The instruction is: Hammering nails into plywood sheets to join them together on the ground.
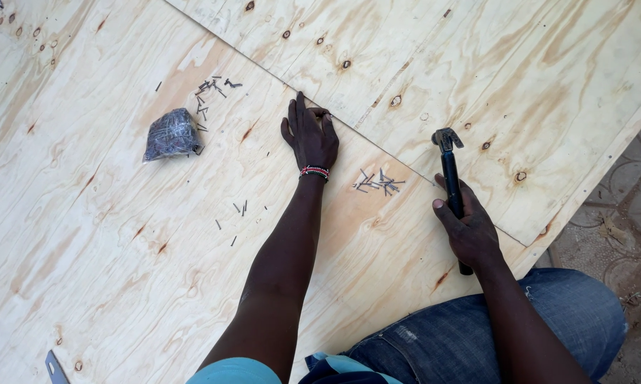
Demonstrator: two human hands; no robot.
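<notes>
At the plywood seam (349,131), your left hand (310,135) presses flat, fingers spread, holding nothing; your right hand (470,231) grips the hammer (450,167), handle pointing away, head nearing the seam, right of the loose nails (379,183).

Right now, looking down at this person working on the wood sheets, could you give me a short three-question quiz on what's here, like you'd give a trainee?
1. True or false: the right hand holds a hammer.
2. Where does the left hand rest? A) on the dark bag B) flat on the plywood by the seam between sheets C) on the jeans
3. What lies in a small pile between the two hands?

Key: 1 true. 2 B. 3 loose nails.
</notes>
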